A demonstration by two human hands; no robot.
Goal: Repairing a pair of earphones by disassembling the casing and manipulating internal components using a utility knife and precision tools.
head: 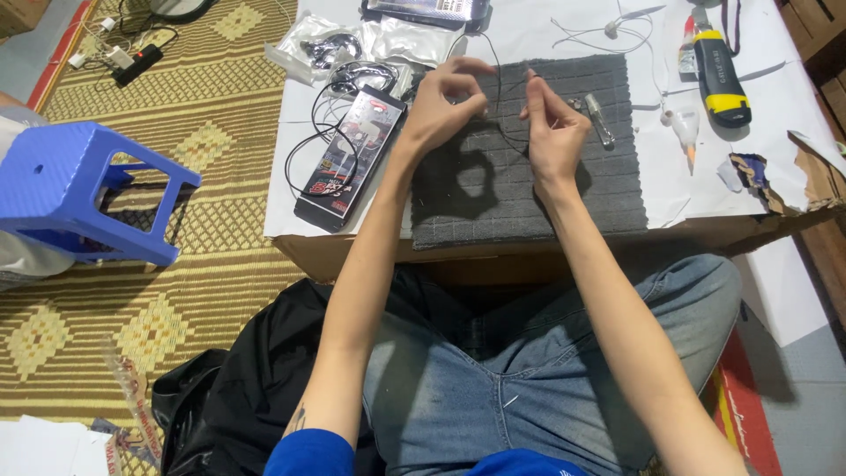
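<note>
Over the grey mat (493,189) at the middle of the low table (749,176), your two hands hover close together with a thin black wire (499,97) strung between them. Your left hand (445,106) is curled, thumb and forefinger pinched together on the wire, the other fingers bent loosely above it. Your right hand (553,123) is raised just beside it, fingertips drawn together in a fine pinch at the wire's other end; what sits at that tip is too small to make out. The wire itself is slender and dark, rising from your left pinch in a narrow arc and dropping back down toward the mat between your hands, where it curves across the ribbed grey surface. Neither hand rests on the mat; both cast a dark shadow onto it. Just right of your right hand a small clear tube (599,119) lies on the mat's edge. To your left, a long black retail package (352,159) lies slanted on the white covering with loops of black cable (322,115) beside it, and clear plastic bags (352,40) sit behind. Further right, a yellow and black tool (723,79) lies near white earphones (617,26). A blue plastic stool (79,189) stands on the woven floor mat, well apart from the table.
</note>
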